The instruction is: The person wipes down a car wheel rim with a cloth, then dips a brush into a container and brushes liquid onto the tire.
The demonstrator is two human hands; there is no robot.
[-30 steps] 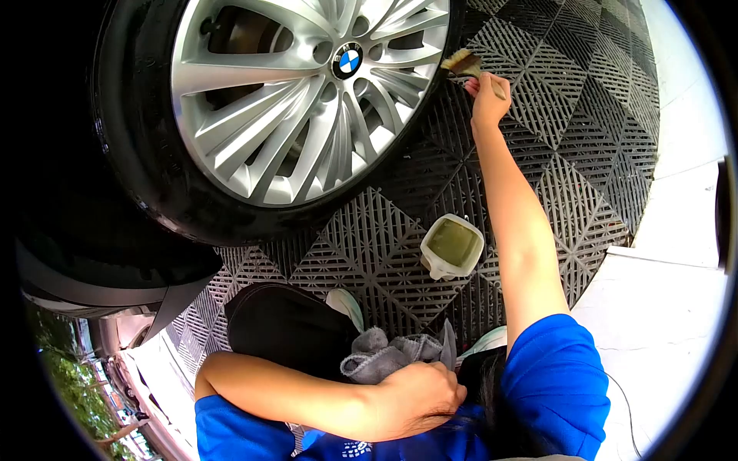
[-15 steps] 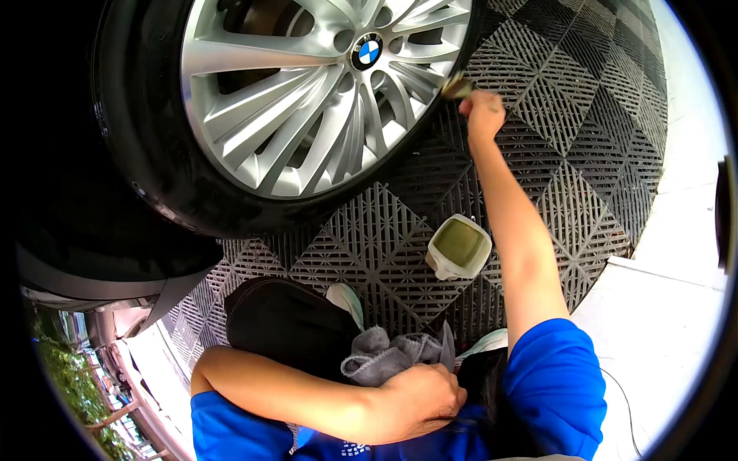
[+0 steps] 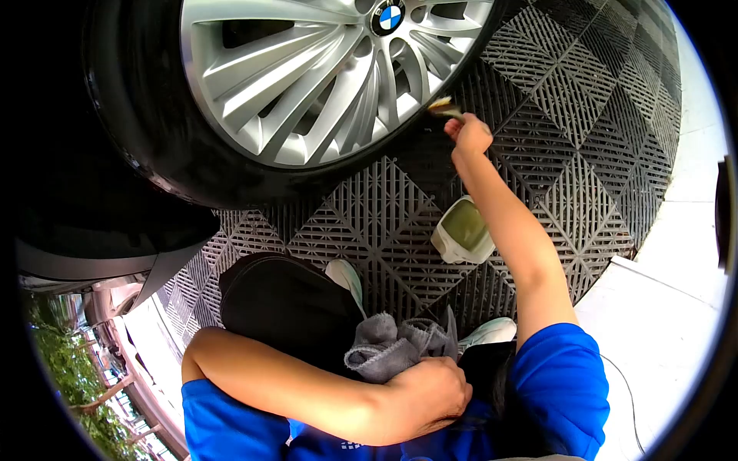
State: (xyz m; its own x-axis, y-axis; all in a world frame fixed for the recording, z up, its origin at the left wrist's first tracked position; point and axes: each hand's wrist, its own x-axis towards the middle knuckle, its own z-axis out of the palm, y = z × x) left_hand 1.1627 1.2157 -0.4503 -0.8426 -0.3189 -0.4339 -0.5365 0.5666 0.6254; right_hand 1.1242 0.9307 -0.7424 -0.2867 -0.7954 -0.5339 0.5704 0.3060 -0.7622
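Note:
My right hand [image 3: 472, 137] is closed round the handle of a brush [image 3: 446, 109]. The pale bristles lie against or very near the black tire [image 3: 307, 183], just outside the rim's lower right edge. Inside the tire is a silver multi-spoke wheel [image 3: 307, 92] with a blue and white centre cap [image 3: 387, 17]. Close to my body, my left hand [image 3: 432, 393] grips a bunched grey cloth [image 3: 384, 347]. Below my right forearm stands a white tub [image 3: 443, 244] holding greenish-yellow liquid; the forearm overlaps its right side.
Dark and grey slatted floor tiles [image 3: 377, 230] lie under the wheel and tub. My knee [image 3: 284, 311] and shoes [image 3: 492, 332] are near the cloth. Pale flooring [image 3: 653, 315] and a thin cable [image 3: 632, 396] are at the right. Dark car bodywork [image 3: 100, 269] is at the left.
The brush in my right hand has moved left and down along the tire's edge. The wheel sits higher in view. My left hand still holds the cloth.

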